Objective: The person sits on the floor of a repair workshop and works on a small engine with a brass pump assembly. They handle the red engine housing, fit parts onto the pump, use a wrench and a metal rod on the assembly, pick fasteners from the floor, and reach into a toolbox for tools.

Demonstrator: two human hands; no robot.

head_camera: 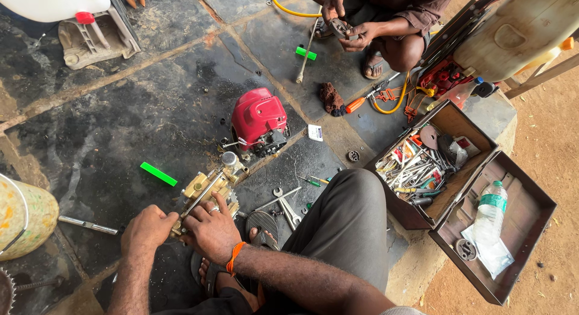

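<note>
Brass-coloured pump assembly (208, 191) on the dark stone floor (120, 116), just in front of the sandalled feet and just below-left of the red engine cover (259, 119). Left hand (148, 227) closed around the near lower-left end of the pump, fingers curled tight; right hand (211, 230) laid over the near right side, fingers spread across the casting, thumb toward the middle, orange thread band at the wrist. Both hands holding the pump, neither open in the air. Likely heavy for its bulk and fully rigid (a cast metal body with a steel rod or bolt along the top), so no give under a firm squeeze. Probably greasy or oily, judging by the stained floor about it, hence slippery on the smooth faces. Best purchase likely on the blocky cast body and its square shoulders, not on the silver cap (229, 159) at the far end or on thin fittings, which could bend or shear. Hardly fragile as a whole, though threads and small ports would suffer from a drop on stone. Close by: a spanner (288, 207) to the right of the hands, a green plastic strip (158, 174) to the left, an open toolbox (422, 170) beyond the knee. Further off, another person's hands (347, 28) busy with a small round part.
</note>
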